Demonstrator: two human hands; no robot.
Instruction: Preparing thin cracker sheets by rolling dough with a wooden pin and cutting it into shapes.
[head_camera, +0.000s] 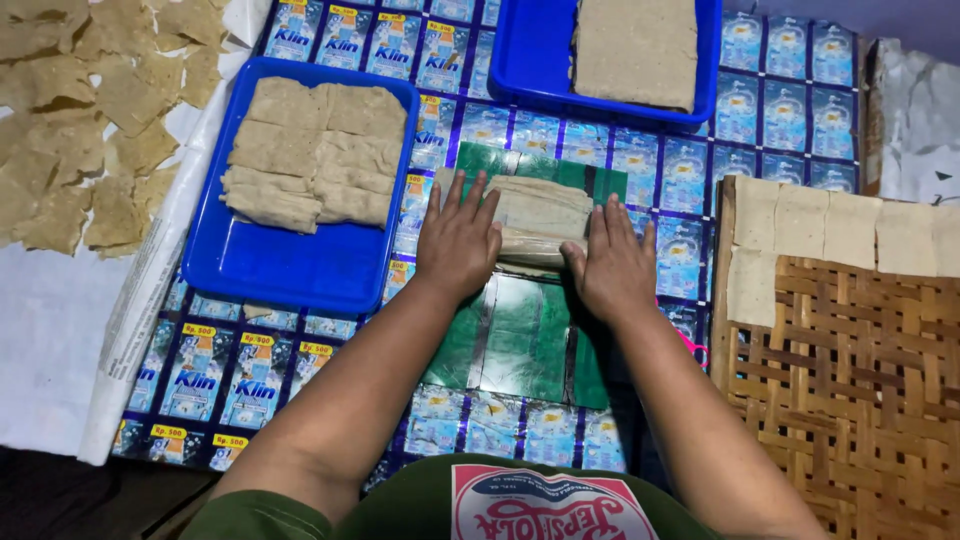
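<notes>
A stack of thin beige sheets (540, 215) lies on a green plastic sheet (520, 340) in the middle of the mat. My left hand (458, 240) presses flat on the stack's left end, fingers spread. My right hand (612, 265) rests flat on its right end, fingers together. Neither hand grips anything; both palms lie on the sheets.
A blue tray (290, 270) at left holds folded beige sheets (315, 150). Another blue tray (540, 90) at the top holds a beige slab. A woven bamboo rack (850, 380) at right carries pale square sheets (840, 225). Dried brown pieces (90, 110) lie at far left.
</notes>
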